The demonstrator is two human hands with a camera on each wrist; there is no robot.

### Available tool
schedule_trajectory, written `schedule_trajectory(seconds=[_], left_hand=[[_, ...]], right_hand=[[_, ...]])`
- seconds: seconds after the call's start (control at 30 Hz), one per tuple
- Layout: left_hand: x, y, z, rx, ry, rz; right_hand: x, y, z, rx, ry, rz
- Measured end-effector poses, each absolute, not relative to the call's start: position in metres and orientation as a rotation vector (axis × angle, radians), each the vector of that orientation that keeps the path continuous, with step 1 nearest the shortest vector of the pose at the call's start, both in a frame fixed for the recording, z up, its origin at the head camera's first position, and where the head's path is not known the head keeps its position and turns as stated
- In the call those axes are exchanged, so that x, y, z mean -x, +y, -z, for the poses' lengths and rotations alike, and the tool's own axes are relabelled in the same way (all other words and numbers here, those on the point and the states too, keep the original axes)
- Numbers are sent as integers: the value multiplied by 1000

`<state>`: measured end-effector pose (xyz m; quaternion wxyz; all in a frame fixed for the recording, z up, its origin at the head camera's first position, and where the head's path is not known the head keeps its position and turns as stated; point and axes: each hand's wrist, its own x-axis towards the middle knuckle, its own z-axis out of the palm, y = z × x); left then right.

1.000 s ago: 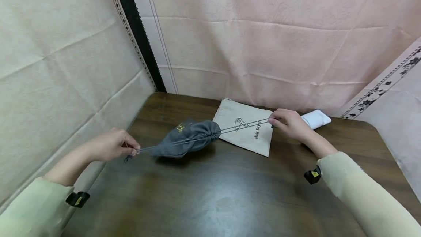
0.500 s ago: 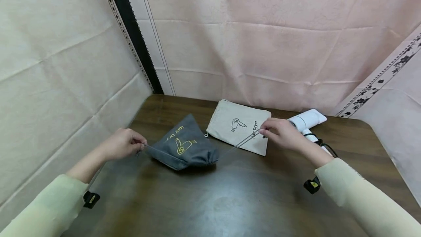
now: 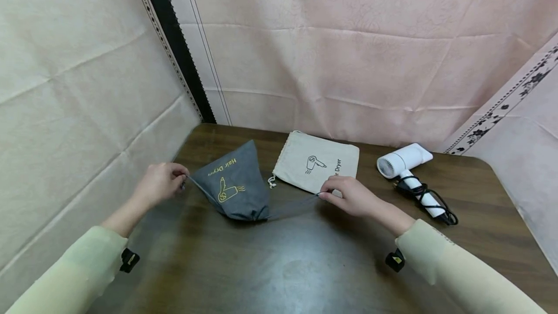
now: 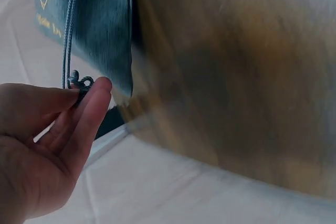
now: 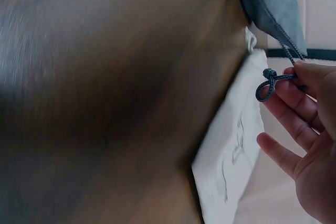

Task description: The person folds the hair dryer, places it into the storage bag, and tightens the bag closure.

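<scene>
A dark grey drawstring bag (image 3: 237, 178) with yellow "Hair Dryer" lettering and a dryer drawing hangs between both hands, its gathered mouth at the lower right. My left hand (image 3: 159, 183) pinches one end of the drawstring, left of the bag. In the left wrist view the knotted cord (image 4: 68, 45) runs from thumb and fingertips up along the bag's cloth. Farther right, my right hand (image 3: 350, 195) pinches the other cord end, overlapping the cream bag's front corner. Its knot and small loop (image 5: 265, 87) stick out past the thumb in the right wrist view.
Behind lies a flat cream "Hair Dryer" bag (image 3: 316, 159) on the brown wooden table (image 3: 296, 265). To its right rests a white hair dryer (image 3: 405, 161), its black cord (image 3: 420, 190) wound round the handle. Pale cloth (image 3: 348, 71) hangs behind the table.
The grey bag has turned, bringing its print into view, and its gathered mouth has moved down and left. My right hand has come left and down, uncovering the hair dryer; the left rose slightly.
</scene>
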<state>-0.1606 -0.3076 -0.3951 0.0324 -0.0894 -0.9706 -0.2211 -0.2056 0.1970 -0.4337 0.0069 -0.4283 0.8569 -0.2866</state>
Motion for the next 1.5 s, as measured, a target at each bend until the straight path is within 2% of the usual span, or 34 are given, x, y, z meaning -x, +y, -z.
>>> schedule_trajectory(seconds=[0.13,0.37,0.6,0.77,1.07,1.5], left_hand=[[156,-294,408,237,-3011,658],[132,-247,423,-11,-3089,773],[120,-194,436,-31,-3073,854],[125,-177,445,-30,-3050,890],[146,-184,452,97,-3094,773],[183,-236,436,404,-3221,637]], right_hand=[[198,185,439,1346,2625,926],[184,171,448,1390,2559,921],[173,165,447,1391,2538,818],[168,167,442,1406,2569,791],[166,185,438,1372,2641,750],[165,232,432,1214,2796,739]])
